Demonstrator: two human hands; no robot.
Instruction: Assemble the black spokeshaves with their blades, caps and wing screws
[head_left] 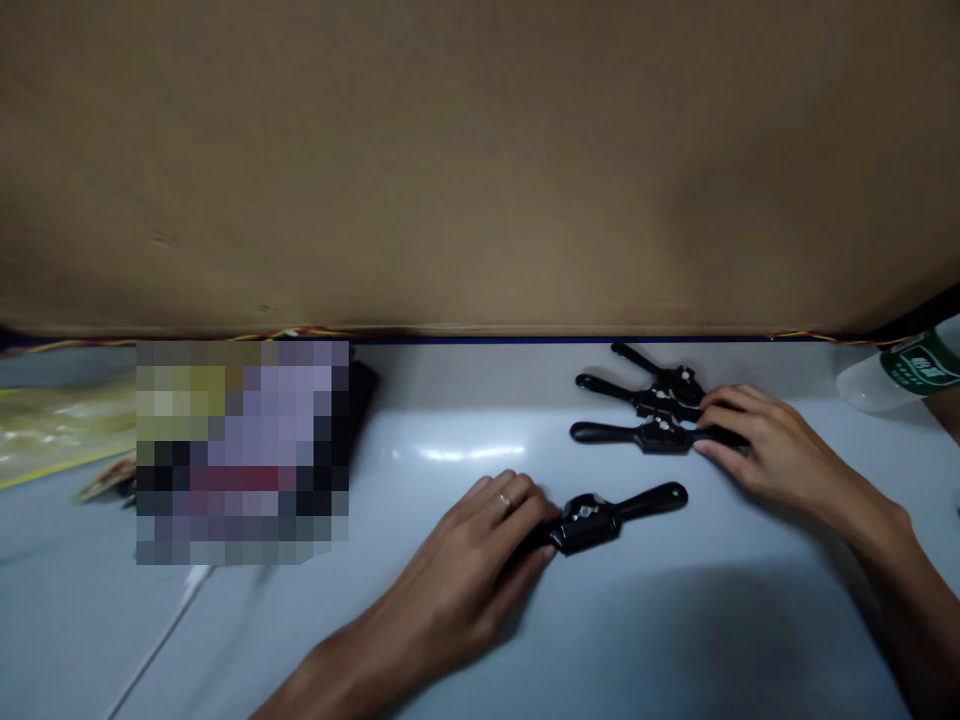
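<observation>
A black spokeshave [589, 525] with two silver thumbscrews lies slanted on the white tabletop. My left hand [484, 555], a ring on one finger, is closed around its left handle and hides that end. The right handle points up and away. Farther back on the right, my right hand [769, 440] has thumb and fingers closed on the right handle of another spokeshave [664, 435]. Behind that one are a middle spokeshave [641, 397] and a farthest spokeshave [681, 380], fanned close together. My right fingers partly cover their right ends.
A brown panel [480, 170] rises along the table's back edge, with thin red-yellow wires at its foot. At left sit a pixelated lilac item [289, 430], yellow-edged clear plastic [60, 425] and a white cable [161, 640]. A green-labelled bottle [870, 382] is at far right.
</observation>
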